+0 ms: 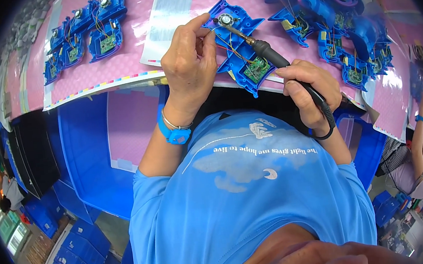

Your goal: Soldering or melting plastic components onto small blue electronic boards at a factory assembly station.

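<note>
In my right hand [312, 89] is a soldering iron [266, 53], gripped by its black handle with the cord trailing back past my wrist. Its metal tip reaches a round metal speaker-like part [225, 20] set in a blue plastic shell [247, 25]. A green circuit board [256, 70] sits in the shell's near end, with thin coloured wires running from it toward the round part. My left hand [189, 58] is at the shell's left side, thumb and index finger curled close together by the round part. Whatever lies between those fingertips is too small to make out.
More blue shells with boards and wires [105, 38] lie at the left of the pink table covering [136, 37]. A pile of similar shells [339, 33] is at the right. Below the table edge stands a blue bin [89, 159]. Other people [419, 173] are at the far right.
</note>
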The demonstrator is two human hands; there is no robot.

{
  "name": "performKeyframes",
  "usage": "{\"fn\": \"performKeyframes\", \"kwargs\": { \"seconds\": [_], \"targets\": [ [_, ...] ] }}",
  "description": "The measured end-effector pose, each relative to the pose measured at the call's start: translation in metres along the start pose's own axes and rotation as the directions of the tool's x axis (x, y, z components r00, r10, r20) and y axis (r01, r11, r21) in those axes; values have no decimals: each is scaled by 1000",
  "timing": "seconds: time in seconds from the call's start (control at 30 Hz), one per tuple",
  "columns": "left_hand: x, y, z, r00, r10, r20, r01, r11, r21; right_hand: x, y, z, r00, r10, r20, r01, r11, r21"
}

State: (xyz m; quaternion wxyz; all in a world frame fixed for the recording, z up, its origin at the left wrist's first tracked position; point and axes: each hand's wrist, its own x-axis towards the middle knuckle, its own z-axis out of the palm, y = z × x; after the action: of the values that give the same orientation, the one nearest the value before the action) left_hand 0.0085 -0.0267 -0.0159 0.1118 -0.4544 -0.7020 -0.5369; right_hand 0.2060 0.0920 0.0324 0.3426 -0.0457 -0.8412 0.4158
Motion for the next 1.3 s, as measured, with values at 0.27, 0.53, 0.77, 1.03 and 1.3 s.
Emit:
{"fn": "performKeyframes", "kwargs": {
  "seconds": [0.27,0.53,0.77,1.03,1.3],
  "targets": [
    [0,-1,-8,1000,7,8,-6,1000,-21,-12,5,-6,994,-91,-64,89,996,-23],
    [-3,-6,-20,999,-50,-2,50,999,9,1,2,-13,998,-42,-37,45,993,105],
    [-6,-5,-16,1000,12,-14,-10,996,84,7,5,0,1000,9,4,-9,999,33],
    [-7,-9,-12,999,51,-13,-49,995,87,10,6,2,995,80,52,-82,995,48],
    [-5,-10,-10,998,64,-4,-63,994,86,11,6,1,995,91,49,-92,996,20]
  ]
}}
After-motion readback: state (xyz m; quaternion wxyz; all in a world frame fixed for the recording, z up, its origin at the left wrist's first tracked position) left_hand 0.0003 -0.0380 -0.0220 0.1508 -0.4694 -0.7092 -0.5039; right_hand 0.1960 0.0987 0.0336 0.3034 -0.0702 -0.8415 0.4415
